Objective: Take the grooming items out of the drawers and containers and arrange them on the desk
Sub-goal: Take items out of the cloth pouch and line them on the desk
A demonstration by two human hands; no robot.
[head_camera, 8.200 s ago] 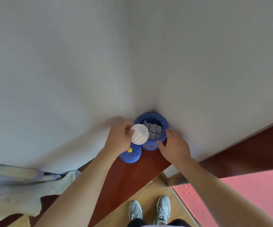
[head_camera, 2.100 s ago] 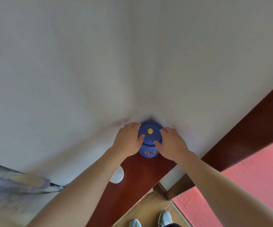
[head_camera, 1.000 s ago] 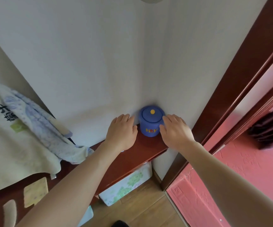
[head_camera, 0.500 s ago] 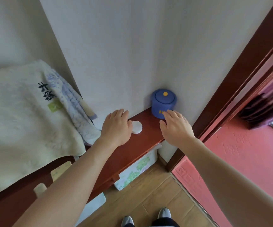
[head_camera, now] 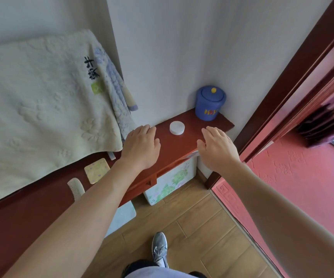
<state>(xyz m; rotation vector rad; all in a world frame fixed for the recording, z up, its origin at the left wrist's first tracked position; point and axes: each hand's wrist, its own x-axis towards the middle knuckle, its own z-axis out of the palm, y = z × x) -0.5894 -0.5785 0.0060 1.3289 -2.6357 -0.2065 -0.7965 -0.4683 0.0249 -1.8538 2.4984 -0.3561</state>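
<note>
both hands hover over red surface (head_camera: 192,137), fingers released, grasping nothing: left hand (head_camera: 141,146), right hand (head_camera: 218,148). white round tin (head_camera: 177,128) lies between them; lidded blue jar (head_camera: 210,103) in far corner.

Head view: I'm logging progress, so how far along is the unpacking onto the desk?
Done: a white round case, a comb and a yellow square pad lie on the desk; the blue jar stands lidded in the corner. In hand: nothing, the left hand and right hand hover open. Left: possibly the floral box under the desk; its contents are hidden.
</note>
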